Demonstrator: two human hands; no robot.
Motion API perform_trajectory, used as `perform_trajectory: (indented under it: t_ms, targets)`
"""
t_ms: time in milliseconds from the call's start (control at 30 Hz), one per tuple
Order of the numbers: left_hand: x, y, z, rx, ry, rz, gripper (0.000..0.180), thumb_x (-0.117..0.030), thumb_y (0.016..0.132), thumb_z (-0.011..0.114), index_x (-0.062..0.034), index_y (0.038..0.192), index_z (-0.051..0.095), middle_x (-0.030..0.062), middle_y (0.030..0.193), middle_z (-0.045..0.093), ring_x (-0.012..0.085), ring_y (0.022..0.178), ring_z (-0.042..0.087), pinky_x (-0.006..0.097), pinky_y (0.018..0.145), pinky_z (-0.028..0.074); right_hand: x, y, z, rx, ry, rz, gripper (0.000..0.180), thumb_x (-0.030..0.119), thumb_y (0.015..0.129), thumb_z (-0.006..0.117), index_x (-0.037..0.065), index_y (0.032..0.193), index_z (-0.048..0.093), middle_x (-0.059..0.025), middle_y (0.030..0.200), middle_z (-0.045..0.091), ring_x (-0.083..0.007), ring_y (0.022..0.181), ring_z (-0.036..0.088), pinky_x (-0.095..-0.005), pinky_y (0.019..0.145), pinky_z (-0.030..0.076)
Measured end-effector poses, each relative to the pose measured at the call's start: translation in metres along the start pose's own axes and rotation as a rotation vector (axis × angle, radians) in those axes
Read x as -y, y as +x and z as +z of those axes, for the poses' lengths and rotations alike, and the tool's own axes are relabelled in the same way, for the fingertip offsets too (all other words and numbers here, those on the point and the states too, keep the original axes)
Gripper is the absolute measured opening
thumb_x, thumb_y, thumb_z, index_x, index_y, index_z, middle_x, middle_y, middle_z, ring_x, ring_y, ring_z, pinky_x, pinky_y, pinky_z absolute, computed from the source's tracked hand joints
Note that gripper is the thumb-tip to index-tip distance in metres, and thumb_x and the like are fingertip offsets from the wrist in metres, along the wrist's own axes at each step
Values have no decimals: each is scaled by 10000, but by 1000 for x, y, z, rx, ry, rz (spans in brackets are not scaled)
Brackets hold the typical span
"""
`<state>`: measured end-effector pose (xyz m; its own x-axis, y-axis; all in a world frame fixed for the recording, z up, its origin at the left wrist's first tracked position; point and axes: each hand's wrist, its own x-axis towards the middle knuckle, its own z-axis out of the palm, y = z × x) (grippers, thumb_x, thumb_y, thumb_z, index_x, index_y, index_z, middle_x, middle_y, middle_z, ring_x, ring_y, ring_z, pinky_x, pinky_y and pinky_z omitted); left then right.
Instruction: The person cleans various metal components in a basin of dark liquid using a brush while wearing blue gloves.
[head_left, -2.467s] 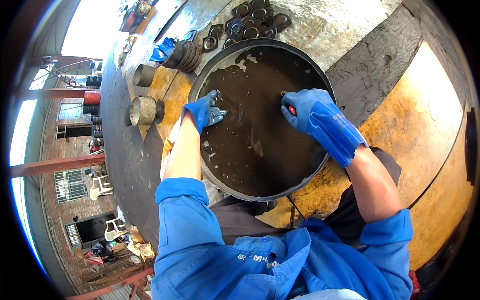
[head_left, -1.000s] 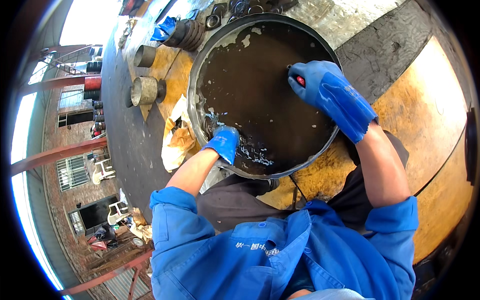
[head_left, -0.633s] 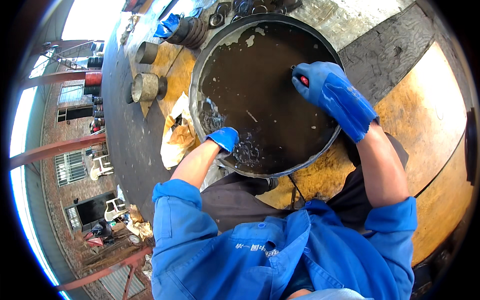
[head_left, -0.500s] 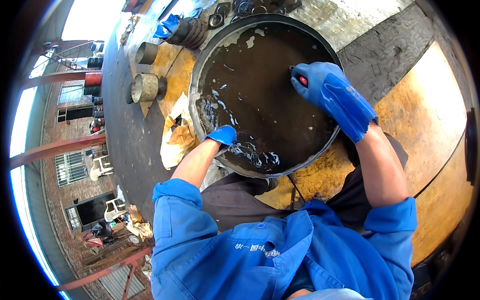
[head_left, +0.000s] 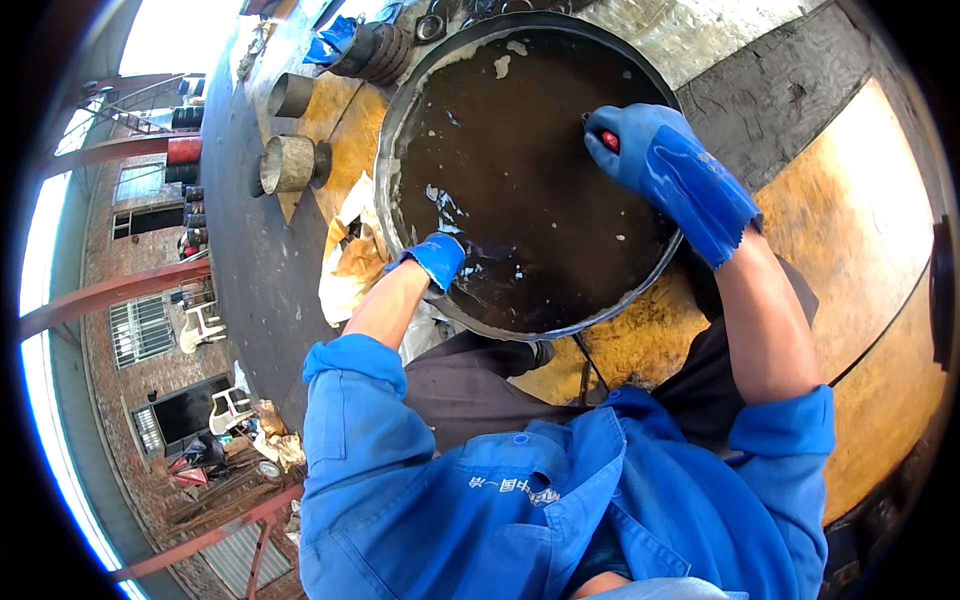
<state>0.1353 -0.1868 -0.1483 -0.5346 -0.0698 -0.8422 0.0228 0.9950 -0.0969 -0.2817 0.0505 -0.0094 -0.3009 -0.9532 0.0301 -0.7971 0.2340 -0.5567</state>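
A wide round dark tub (head_left: 384,190) of murky brown liquid (head_left: 520,160) stands in front of me. My right hand (head_left: 645,150), in a blue rubber glove, is closed in a fist above the tub's right side. A red-handled tool (head_left: 611,141) shows in that fist; its dark tip sticks out on the left and the rest is hidden. My left hand (head_left: 436,262), gloved in blue too, reaches over the tub's near left rim into the liquid. Its fingers are under the surface and out of sight. Pale foam floats close to it.
Left of the tub lies a crumpled cream-coloured bag (head_left: 348,265). Metal cylinders (head_left: 290,163) and stacked dark rings (head_left: 385,55) stand beyond it. My legs flank the tub's near side. A dark flat sheet (head_left: 780,95) covers the floor at the far right.
The foam around my left hand has shrunk, and that hand sits slightly higher in view. My right hand has risen a little, still gripping the red-handled tool. The tub appears slightly farther up the picture.
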Motion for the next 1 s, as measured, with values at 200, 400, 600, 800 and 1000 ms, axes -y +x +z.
perform_trajectory:
  t_ms: [200, 400, 600, 800, 1000]
  targets:
    - [-19, 3, -39, 99, -19, 17, 256, -236, 767, 743, -75, 941, 840, 221, 995, 780, 413, 951, 764, 499, 840, 618, -4, 0, -5, 34, -31, 37, 282, 388, 990, 627, 172, 1113, 758, -137, 996, 774, -368, 990, 732, -483, 877, 585]
    - [-15, 1, 22, 15, -191, -59, 284, -266, 817, 718, -82, 996, 840, 217, 1028, 781, 416, 977, 761, 486, 844, 617, -1, 2, -2, 17, -23, 9, 293, 400, 991, 624, 174, 1123, 755, -136, 1011, 774, -366, 998, 730, -481, 883, 584]
    - [-17, 24, 9, 49, 3, -3, 253, -231, 846, 699, -76, 989, 840, 195, 1038, 789, 385, 977, 771, 463, 837, 622, -11, 3, 2, 20, -49, 24, 293, 407, 982, 644, 175, 1127, 750, -134, 996, 771, -372, 972, 730, -479, 860, 586]
    - [-21, 18, 19, 106, 53, -16, 226, -202, 856, 699, -81, 981, 843, 170, 1038, 798, 362, 974, 779, 452, 832, 627, -5, 6, 4, 71, -75, 12, 306, 431, 1004, 608, 205, 1156, 747, -111, 1044, 775, -352, 1025, 729, -478, 894, 585]
    - [-34, 12, -32, 74, 59, -25, 221, -187, 856, 704, -89, 997, 844, 161, 1052, 801, 348, 978, 784, 439, 828, 631, -5, 6, 4, 121, -75, 42, 312, 422, 1005, 607, 194, 1163, 749, -123, 1071, 775, -352, 1045, 728, -473, 909, 583]
